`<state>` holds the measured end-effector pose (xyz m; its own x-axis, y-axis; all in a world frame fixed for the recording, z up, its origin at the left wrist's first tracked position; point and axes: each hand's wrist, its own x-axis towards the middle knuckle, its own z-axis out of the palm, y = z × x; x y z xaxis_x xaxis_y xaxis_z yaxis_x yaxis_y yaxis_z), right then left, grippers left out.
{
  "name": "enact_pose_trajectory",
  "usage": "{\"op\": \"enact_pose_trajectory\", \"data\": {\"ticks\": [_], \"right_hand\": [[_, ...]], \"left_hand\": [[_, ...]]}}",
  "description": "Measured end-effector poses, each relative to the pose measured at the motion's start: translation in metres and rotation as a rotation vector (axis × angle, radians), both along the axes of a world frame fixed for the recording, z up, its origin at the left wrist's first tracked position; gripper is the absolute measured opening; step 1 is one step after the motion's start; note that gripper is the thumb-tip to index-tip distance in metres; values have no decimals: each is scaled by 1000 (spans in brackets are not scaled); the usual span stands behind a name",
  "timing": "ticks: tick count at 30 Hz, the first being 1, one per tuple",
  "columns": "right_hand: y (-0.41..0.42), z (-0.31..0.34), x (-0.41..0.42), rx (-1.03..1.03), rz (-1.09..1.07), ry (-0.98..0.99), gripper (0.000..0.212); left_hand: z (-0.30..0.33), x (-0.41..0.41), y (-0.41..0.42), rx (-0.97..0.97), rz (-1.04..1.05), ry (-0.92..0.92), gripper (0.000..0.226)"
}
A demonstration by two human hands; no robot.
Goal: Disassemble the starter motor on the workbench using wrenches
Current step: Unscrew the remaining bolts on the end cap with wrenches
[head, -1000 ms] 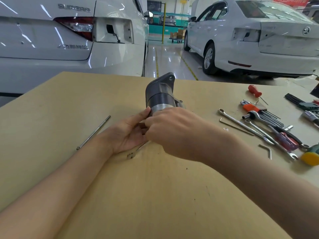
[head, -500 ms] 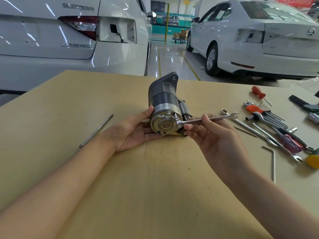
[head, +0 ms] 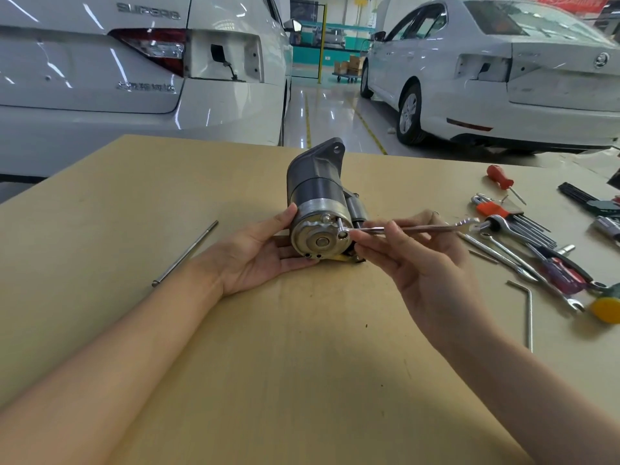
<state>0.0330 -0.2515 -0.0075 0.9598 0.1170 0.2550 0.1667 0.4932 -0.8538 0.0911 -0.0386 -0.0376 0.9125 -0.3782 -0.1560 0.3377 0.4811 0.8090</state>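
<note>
**Wrench seated on the end-cap bolt, handle lying out to the right**

At the middle of the table (head: 134, 203) I have the starter motor (head: 315, 209) lying on its side, long axis running away from me, its bright end cap (head: 317, 234) turned toward the camera. My left hand (head: 265, 253) is open, palm up against the left side of the cap with the thumb resting on the rim, steadying the body without curling round it. My right hand (head: 412, 260) pinches the shank of a combination wrench (head: 412, 228) between thumb and fingertips. The wrench's ring end sits on the through bolt (head: 342, 233) at the right edge of the cap, and its handle lies almost level, pointing right toward the loose tools (head: 523, 243).

That is the relation I judge the next turn to depend on: the bolt's axis points at me, the handle crosses it at a right angle, so the swing must stay in the plane of the cap face. The right hand is the nearer one to the bolt. A long rod (head: 186, 251) lies well apart on the left, an Allen key (head: 528, 313) on the right.
</note>
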Motion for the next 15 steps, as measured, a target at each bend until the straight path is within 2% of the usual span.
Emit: {"op": "enact_pose_trajectory", "data": {"ticks": [2, 5, 6, 8, 11, 12, 13, 15], "right_hand": [[-2, 7, 2, -214, -59, -202, 6], [1, 33, 14, -670, -109, -510, 9], [4, 44, 18, -859, -113, -617, 5], [16, 62, 24, -1193, -106, -866, 13], [43, 68, 26, -1626, 112, -1101, 21], [50, 65, 25, -1788, 159, -1150, 22], [55, 60, 23, -1905, 163, -1211, 23], [56, 52, 19, -1967, 112, -1329, 25]], "left_hand": [[0, -1, 0, -3, 4, 9, 97], [0, -1, -1, -3, 17, 13, 96], [1, -1, -1, 0, 22, 14, 88], [0, -2, -1, -14, 32, 15, 65], [0, -4, 1, -9, 5, -15, 25], [1, -4, 1, 15, -1, -13, 23], [2, -5, 1, 46, 16, -10, 32], [4, -6, -1, 68, 46, 7, 61]]}}
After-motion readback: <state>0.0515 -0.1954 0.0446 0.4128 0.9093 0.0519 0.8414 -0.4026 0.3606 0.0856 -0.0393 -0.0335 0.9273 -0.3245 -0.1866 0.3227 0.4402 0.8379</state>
